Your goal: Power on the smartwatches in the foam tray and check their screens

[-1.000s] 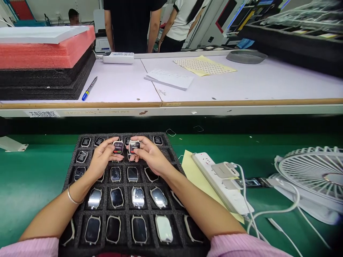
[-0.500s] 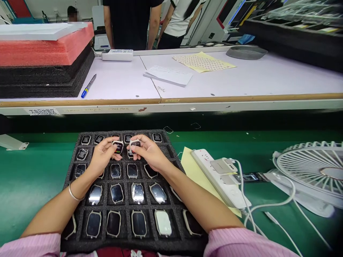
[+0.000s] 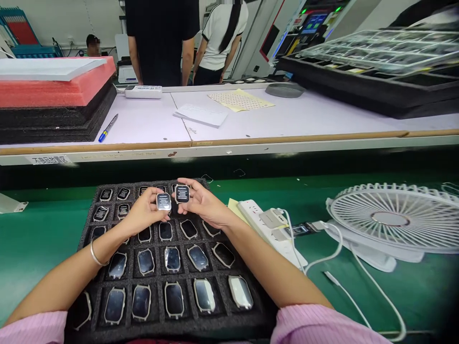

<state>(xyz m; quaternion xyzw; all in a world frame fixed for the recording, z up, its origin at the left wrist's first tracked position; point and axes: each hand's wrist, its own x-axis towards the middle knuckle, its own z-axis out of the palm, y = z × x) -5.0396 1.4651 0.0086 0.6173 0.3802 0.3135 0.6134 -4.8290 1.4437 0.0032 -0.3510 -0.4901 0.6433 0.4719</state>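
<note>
My left hand [image 3: 147, 206] grips a smartwatch body without a strap [image 3: 163, 202], its lit screen showing lines of text and a bright glare. Close beside it, my right hand [image 3: 201, 200] holds a second strapless smartwatch [image 3: 182, 193], with white text on a dark screen. Both are raised over the back part of a black foam tray [image 3: 91, 239]. Rows of similar watch bodies lie in its square pockets, such as a dark-screened watch [image 3: 174, 299] near the front. Several at the back left, among them one watch [image 3: 101, 213], show text. My forearms hide some pockets.
Right of the tray are a white power strip [image 3: 260, 224] with cables and a white fan [image 3: 387, 220]. A raised shelf [image 3: 143, 122] carries foam stacks [image 3: 53, 114], a pen [image 3: 108, 128], papers [image 3: 201, 116] and a tray stack [image 3: 366, 81]. People stand behind it.
The view has swung to the right. Both watches have been tilted, and their screens now show lines of text instead of the earlier display. The hands stay close together above the tray.
</note>
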